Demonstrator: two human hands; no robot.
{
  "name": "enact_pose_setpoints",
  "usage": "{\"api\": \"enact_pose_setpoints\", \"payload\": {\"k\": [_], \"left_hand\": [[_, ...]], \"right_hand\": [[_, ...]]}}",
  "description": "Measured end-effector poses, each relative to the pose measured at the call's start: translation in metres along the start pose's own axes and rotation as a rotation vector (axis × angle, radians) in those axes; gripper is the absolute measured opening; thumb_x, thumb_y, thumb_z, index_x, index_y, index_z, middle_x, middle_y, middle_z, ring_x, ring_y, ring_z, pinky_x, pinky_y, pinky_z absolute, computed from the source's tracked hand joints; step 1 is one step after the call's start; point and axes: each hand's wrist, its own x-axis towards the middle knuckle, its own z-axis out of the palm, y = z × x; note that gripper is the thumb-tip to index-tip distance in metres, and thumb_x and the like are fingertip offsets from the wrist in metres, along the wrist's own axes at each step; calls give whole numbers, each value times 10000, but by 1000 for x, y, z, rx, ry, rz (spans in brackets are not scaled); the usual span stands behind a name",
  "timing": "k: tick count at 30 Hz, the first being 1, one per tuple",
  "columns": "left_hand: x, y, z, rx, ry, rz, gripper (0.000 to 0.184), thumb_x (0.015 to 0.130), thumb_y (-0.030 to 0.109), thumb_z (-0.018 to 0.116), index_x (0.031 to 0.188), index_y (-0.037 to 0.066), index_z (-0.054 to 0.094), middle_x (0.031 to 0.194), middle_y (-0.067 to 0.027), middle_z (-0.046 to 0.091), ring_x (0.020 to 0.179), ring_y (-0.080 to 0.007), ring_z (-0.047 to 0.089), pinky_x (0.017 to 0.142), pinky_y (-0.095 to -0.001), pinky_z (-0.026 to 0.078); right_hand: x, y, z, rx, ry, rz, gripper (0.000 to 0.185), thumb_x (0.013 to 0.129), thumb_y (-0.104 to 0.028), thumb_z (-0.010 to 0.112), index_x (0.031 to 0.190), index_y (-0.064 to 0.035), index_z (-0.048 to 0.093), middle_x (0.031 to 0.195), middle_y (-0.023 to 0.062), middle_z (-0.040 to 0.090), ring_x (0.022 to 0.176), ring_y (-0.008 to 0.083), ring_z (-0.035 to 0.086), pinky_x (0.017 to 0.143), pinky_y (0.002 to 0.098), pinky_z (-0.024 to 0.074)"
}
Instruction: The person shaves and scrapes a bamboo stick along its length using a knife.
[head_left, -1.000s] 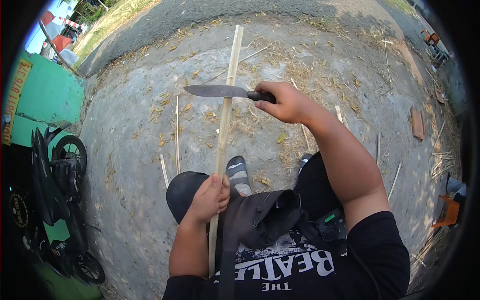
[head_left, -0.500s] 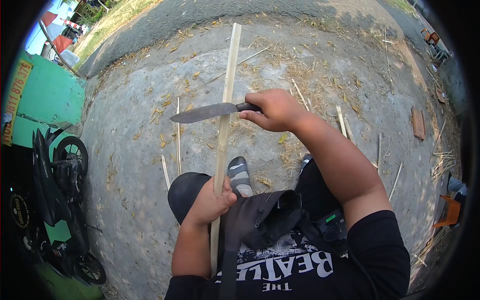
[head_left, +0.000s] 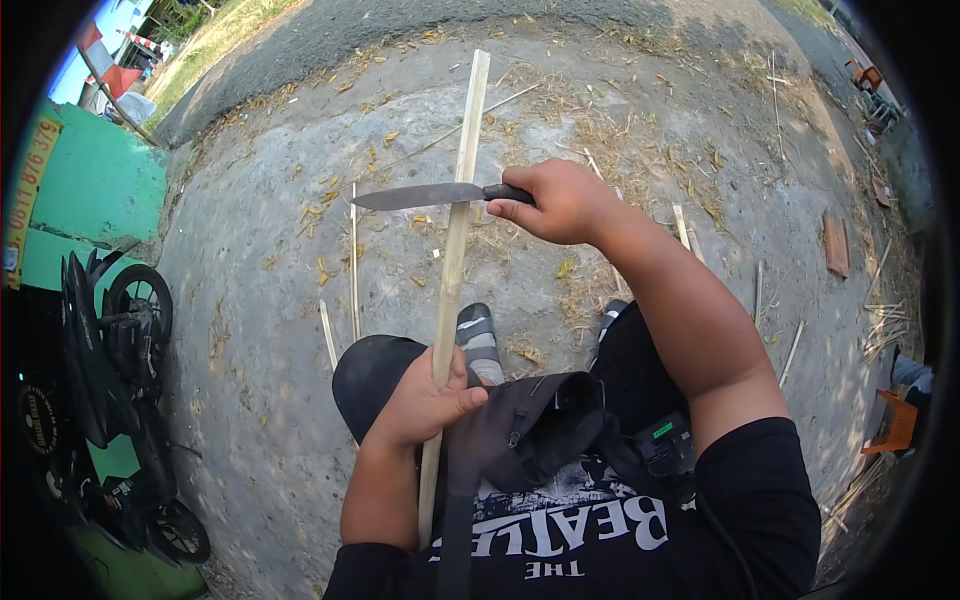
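My left hand (head_left: 425, 400) is closed around the lower part of a long pale strip that looks like split bamboo (head_left: 452, 265). The strip slants up and away from my body, its lower end beside my shirt. In my right hand (head_left: 555, 202) is the dark handle of a knife (head_left: 420, 196), held with the fingers wrapped round it. Its broad grey blade points left and lies across the upper half of the strip, seemingly touching it. A black bag (head_left: 535, 420) hangs against my front.
A parked motorbike (head_left: 115, 350) stands at the left by a green wall (head_left: 110, 190). Thin strips (head_left: 355, 265) and dry leaves are scattered over the concrete ground (head_left: 270, 400). At the right are a brown block (head_left: 836, 245) and an orange chair (head_left: 890, 425).
The knife has shifted a little up the strip, away from my body, with my right hand. My left thumb sticks out further, and the strip has tilted slightly.
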Motion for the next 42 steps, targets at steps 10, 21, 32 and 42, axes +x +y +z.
{"api": "enact_pose_setpoints", "payload": {"k": [10,21,32,42], "left_hand": [[2,-5,-3,112,58,-5,441,883,84,870,1059,116,467,728,60,484,545,-24,412,474,-208,335],[-1,-5,0,139,89,-37,433,874,54,862,1065,110,477,719,68,505,566,-20,440,510,-193,356],[0,-9,-4,192,56,-13,435,873,40,854,1081,109,478,722,77,489,580,-15,437,521,-192,349],[-2,0,1,193,76,-57,418,867,15,837,1056,113,478,750,78,495,638,-4,441,568,-182,357]], "right_hand": [[0,-3,-6,19,-45,73,565,998,-617,584,953,-73,731,781,190,704,807,418,699,726,519,529],[-1,1,3,23,-91,65,562,992,-625,592,981,-81,735,802,181,712,834,408,709,761,520,539],[2,11,-1,13,-80,37,566,986,-628,601,969,-76,728,794,194,705,806,400,708,710,515,530],[-5,-5,4,-41,-50,-90,544,990,-620,608,929,-94,729,772,172,707,787,414,701,712,516,538]]}}
